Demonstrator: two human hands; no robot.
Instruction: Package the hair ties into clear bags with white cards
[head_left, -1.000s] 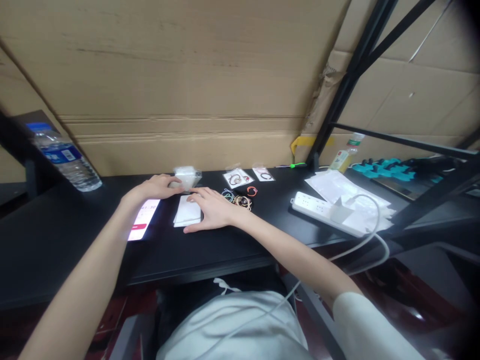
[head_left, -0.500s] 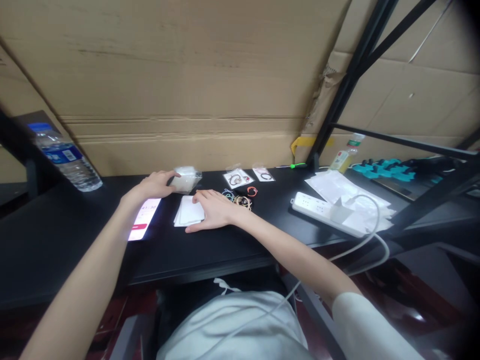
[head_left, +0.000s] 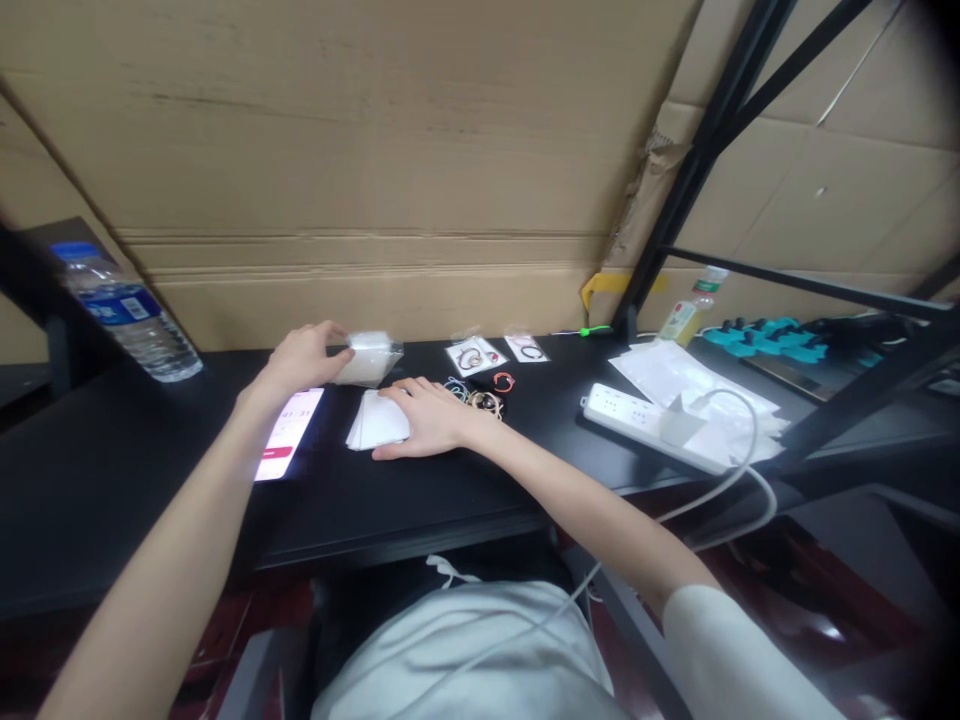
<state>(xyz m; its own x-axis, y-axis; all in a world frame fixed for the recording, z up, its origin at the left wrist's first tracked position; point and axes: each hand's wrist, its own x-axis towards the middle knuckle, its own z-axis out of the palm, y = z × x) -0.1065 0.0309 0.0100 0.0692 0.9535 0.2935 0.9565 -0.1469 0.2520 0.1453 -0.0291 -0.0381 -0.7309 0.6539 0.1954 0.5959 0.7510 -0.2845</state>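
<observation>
My left hand [head_left: 301, 358] is at the left edge of a stack of clear plastic bags [head_left: 369, 360], thumb and forefinger apart, the thumb touching the stack. Below its wrist lies a lit phone [head_left: 283, 440] with a timer on its screen. My right hand [head_left: 429, 418] rests spread over the right end of a pile of white cards [head_left: 373, 422], covering part of it. Just beyond that hand are several hair ties or bracelets [head_left: 486, 403] and a red one [head_left: 504, 382]. Farther back lie bagged cards with bands [head_left: 475, 355] and another bagged card [head_left: 527, 348].
A water bottle [head_left: 131, 312] leans at the left. On the right are a white power strip [head_left: 630, 412] with a cable, white sheets [head_left: 690, 375] and a drink bottle [head_left: 694, 308]. A cardboard wall [head_left: 375, 180] stands behind; a black frame post [head_left: 679, 195] rises at right.
My left hand has shifted slightly left, and its thumb and forefinger have parted more. The white cards have fanned slightly under my right hand, which has barely moved.
</observation>
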